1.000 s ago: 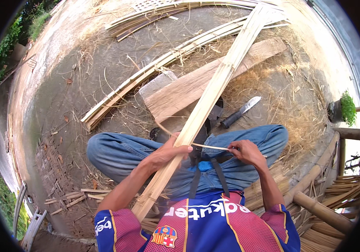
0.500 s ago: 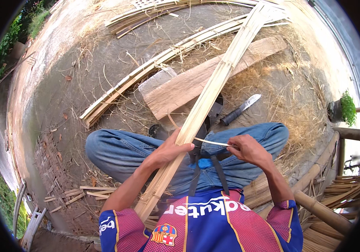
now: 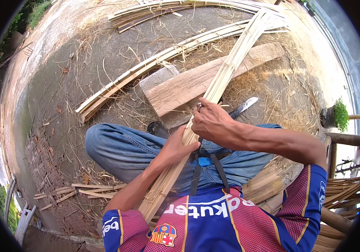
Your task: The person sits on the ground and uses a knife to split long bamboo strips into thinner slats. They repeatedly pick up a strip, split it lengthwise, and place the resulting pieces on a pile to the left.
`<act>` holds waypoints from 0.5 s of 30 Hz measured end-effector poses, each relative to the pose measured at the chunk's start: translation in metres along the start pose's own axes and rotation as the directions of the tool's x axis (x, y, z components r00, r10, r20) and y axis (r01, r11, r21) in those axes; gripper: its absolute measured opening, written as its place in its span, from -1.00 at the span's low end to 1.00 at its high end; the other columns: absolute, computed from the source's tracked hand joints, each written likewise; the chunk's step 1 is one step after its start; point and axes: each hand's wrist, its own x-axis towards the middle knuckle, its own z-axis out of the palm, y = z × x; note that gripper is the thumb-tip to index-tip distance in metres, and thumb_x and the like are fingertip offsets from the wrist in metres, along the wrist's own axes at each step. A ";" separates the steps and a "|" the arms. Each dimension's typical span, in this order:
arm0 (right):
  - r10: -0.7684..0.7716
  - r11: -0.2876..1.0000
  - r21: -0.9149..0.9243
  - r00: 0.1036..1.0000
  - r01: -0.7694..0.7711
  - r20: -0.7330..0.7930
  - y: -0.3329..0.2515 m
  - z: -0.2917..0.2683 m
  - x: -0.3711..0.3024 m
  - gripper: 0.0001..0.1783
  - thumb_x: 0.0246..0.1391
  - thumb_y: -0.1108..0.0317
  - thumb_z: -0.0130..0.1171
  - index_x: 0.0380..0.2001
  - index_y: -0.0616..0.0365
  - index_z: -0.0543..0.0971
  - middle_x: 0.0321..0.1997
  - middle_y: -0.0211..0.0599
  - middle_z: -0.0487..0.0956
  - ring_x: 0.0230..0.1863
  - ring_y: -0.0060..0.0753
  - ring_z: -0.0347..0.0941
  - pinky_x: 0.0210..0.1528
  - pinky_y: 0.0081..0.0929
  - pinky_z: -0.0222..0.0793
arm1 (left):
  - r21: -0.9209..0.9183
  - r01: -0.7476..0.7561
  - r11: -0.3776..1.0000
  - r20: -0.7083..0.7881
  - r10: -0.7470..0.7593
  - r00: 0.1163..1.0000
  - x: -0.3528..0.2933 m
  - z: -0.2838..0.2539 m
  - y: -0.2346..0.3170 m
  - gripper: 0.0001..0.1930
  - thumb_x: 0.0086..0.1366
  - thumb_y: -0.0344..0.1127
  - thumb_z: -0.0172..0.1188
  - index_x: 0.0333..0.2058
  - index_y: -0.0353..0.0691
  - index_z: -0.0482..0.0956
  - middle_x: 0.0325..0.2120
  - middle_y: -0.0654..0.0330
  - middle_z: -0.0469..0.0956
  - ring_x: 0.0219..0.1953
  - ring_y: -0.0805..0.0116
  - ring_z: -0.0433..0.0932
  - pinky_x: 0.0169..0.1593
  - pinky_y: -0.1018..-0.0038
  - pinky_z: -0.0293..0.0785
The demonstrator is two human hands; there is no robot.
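A long bundle of pale split bamboo strips (image 3: 226,69) slants across my lap, from my left side to the far right. My left hand (image 3: 178,145) is wrapped round it just above my thigh, thumb on top. Right beyond, my right hand (image 3: 211,121) is closed at the bundle's edge, a ring on one finger. The thin strip passed round the bundle is mostly hidden by that hand; a short pale end shows past the knuckles. Close by on the ground lies a knife (image 3: 245,106), its dark handle partly behind my right hand.
A wooden plank (image 3: 180,92) rests on a grey block (image 3: 155,80) beyond my crossed legs. Behind it lies another bamboo bundle (image 3: 146,63), with more strips (image 3: 146,17) farther off. Shavings litter the ground. Bamboo poles and a potted plant (image 3: 340,114) stand at right.
My right hand has moved left and away from me, from beside the bundle onto its edge, carrying the thin strip's end. My left hand keeps its grip on the bundle.
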 end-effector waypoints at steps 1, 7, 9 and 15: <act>0.025 0.993 0.116 1.000 -0.026 0.014 0.010 0.005 0.004 -0.76 0.08 0.41 0.16 -0.22 0.34 0.62 -0.33 -0.01 0.61 -0.24 -0.11 0.64 0.14 -0.16 0.43 | -0.006 0.004 1.000 -0.017 -0.005 1.000 -0.001 0.001 -0.002 -0.26 0.18 -0.03 0.39 0.18 -0.38 0.35 -0.11 -0.11 0.61 -0.07 0.20 0.61 0.01 0.34 0.51; 0.045 0.924 0.383 0.991 0.006 -0.125 0.019 0.002 0.017 -0.73 0.09 0.33 0.29 -0.25 0.27 0.49 -0.38 -0.03 0.56 -0.28 -0.01 0.60 -0.30 -0.11 0.53 | 0.056 0.078 0.995 0.012 -0.078 0.997 -0.005 -0.004 0.021 -0.17 0.16 0.05 0.39 0.25 -0.36 0.28 -0.07 -0.19 0.59 -0.01 0.08 0.61 0.07 0.25 0.49; -0.014 0.925 0.361 0.960 0.119 -0.280 0.033 0.005 0.030 -0.66 0.01 0.27 0.38 -0.24 0.25 0.52 -0.43 -0.08 0.55 -0.31 0.01 0.59 -0.28 -0.09 0.53 | 0.101 0.066 0.993 -0.044 -0.062 0.997 -0.005 -0.001 0.013 -0.12 0.16 0.09 0.38 0.27 -0.36 0.24 -0.04 -0.22 0.56 0.02 0.05 0.61 0.09 0.25 0.49; -0.108 0.847 0.493 0.972 0.199 -0.207 0.049 -0.009 0.080 -0.78 -0.26 0.33 0.47 -0.60 0.20 0.62 -0.61 -0.27 0.58 -0.49 -0.17 0.52 -0.45 -0.21 0.43 | 0.134 0.018 0.991 -0.104 -0.004 0.995 -0.001 0.001 0.004 -0.06 0.19 0.18 0.34 0.30 -0.40 0.18 -0.02 -0.21 0.55 -0.02 0.11 0.61 0.08 0.27 0.50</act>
